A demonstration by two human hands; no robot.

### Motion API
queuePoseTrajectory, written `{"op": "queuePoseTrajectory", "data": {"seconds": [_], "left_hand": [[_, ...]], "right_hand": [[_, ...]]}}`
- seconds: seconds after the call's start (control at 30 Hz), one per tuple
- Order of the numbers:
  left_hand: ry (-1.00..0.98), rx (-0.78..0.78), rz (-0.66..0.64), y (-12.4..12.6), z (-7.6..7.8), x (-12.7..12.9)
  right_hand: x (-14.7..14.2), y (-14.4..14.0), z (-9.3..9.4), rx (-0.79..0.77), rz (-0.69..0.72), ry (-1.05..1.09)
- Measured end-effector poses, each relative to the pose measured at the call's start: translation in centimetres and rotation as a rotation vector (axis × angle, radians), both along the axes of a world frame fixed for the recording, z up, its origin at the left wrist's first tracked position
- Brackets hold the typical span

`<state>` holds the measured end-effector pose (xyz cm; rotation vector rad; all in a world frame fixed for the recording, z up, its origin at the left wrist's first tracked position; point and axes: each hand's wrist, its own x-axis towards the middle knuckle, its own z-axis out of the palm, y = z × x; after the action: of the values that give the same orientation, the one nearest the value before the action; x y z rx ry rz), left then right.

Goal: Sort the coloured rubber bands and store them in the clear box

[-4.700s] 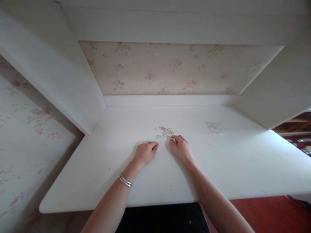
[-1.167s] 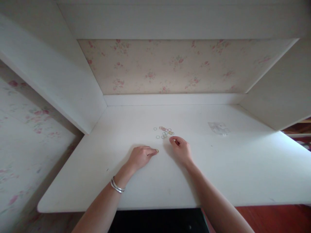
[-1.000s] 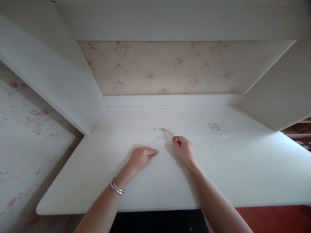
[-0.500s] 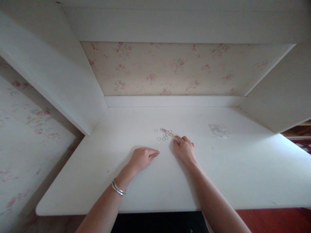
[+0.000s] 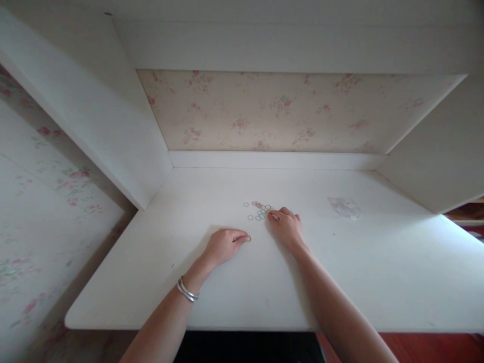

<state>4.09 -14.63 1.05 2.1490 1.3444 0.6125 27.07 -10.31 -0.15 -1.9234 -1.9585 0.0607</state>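
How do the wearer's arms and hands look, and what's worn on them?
The left hand and right hand are ungloved, and no sleeves show on the forearms. Silver bangles, apparently two, circle the left wrist; the right wrist has nothing visible on it.

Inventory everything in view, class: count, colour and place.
desk: one, white, centre
panels: several, white, around desk
wallpaper: two areas, pale floral, behind and left
rings: several, pink and greenish, overlapping, centre
held ring: at least one, yellowish, frontmost
bag: one, clear, right of rings
brown objects: count unclear, right edge
floor: one, red, lower right
black shape: one, below desk
bangles: apparently two, silver, left wrist
forearms: two, bare, bottom
left hand: one, bare, pinching held ring
right hand: one, bare, at rings
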Motion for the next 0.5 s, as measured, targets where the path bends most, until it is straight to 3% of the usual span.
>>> {"op": "queuePoseTrajectory", "data": {"seconds": [0.17,0.5], "left_hand": [[-0.213,-0.129,0.095,0.7,-0.09,-0.34],[-0.267,-0.21,0.151,0.87,0.37,-0.53]], "right_hand": [[-0.28,0.1,-0.12,-0.012,0.018,-0.01],[0.35,-0.44,-0.79,0.152,0.055,0.058]]}}
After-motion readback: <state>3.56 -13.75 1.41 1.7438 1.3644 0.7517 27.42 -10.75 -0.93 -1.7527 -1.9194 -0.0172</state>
